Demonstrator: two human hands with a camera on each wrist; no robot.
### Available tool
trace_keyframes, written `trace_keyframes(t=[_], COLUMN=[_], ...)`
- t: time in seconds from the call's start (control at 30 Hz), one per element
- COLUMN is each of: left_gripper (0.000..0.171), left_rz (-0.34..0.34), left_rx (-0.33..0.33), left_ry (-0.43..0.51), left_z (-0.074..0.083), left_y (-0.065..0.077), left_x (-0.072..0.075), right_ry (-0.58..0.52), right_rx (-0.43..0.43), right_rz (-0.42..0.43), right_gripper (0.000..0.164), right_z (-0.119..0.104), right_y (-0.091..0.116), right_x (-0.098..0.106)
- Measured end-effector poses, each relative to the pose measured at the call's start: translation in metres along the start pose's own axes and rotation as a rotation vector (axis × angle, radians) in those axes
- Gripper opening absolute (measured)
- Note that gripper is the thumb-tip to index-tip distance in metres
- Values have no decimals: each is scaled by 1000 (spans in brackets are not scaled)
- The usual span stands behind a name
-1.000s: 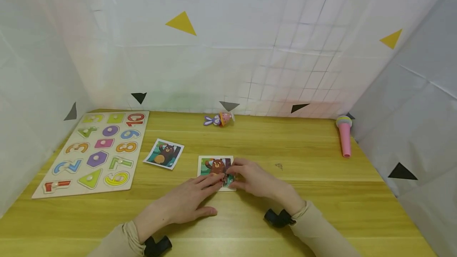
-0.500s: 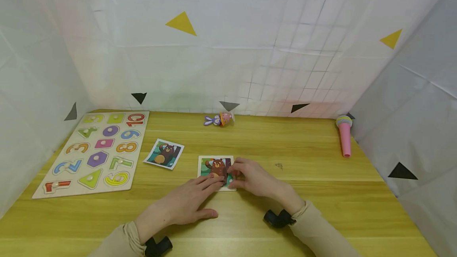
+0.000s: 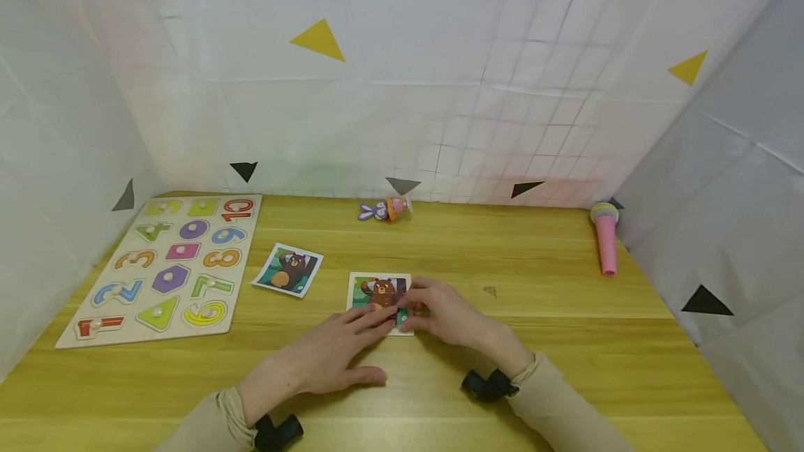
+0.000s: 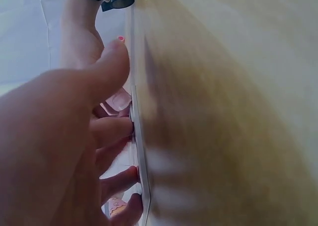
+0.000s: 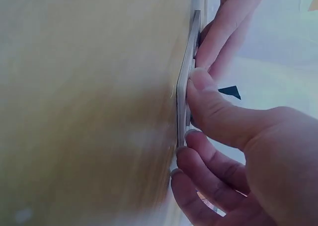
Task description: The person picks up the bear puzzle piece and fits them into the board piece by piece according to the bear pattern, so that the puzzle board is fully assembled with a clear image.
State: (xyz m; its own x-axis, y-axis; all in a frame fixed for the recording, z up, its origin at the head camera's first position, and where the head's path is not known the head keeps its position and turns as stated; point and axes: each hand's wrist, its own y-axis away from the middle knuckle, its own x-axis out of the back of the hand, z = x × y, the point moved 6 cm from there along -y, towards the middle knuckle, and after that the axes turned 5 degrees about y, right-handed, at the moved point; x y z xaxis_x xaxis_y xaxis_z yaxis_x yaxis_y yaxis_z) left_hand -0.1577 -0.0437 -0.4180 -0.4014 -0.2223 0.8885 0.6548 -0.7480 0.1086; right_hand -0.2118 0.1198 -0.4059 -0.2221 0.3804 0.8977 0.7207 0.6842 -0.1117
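Note:
A small square bear jigsaw puzzle (image 3: 380,290) in a pale frame lies on the table in front of me. My left hand (image 3: 326,354) reaches flat over its lower part, fingers nearly straight with tips resting on the picture, thumb spread out on the table side. At the puzzle's right edge, my right hand (image 3: 442,312) bends its fingers and pinches a thin puzzle piece (image 5: 188,117) between thumb and fingertips, close over the board. The right wrist view shows the board edge-on under the thumb. Both hands hide much of the puzzle's lower right.
A printed bear card (image 3: 289,270) lies left of the puzzle. Further left is a wooden number-and-shape board (image 3: 169,270). A purple rabbit toy (image 3: 384,211) lies at the back, and a pink toy microphone (image 3: 606,239) at the right. White cloth walls (image 3: 402,110) enclose the table.
The left fingertips and thumb have slid slightly to the right, closer to the right hand's fingers. The right hand stays at the puzzle's right edge with only small finger shifts.

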Motion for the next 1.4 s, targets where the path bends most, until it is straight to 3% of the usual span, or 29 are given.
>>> trace_keyframes(t=[0.3,0.63,0.93,1.4], left_gripper=[78,77,77,78], left_rz=[-11,-5,-7,-7], left_rx=[15,-27,-23,-16], left_ry=[-6,-8,-20,-39], left_z=[1,0,-1,1], left_y=[0,1,1,1], left_x=[0,0,-1,-1], right_ry=[-16,-25,-45,-4], right_rx=[43,28,22,47], right_rz=[-13,-5,-8,-22], right_gripper=[29,24,29,23], right_z=[-1,2,2,-3], right_y=[1,1,2,3], right_x=[2,-1,0,1])
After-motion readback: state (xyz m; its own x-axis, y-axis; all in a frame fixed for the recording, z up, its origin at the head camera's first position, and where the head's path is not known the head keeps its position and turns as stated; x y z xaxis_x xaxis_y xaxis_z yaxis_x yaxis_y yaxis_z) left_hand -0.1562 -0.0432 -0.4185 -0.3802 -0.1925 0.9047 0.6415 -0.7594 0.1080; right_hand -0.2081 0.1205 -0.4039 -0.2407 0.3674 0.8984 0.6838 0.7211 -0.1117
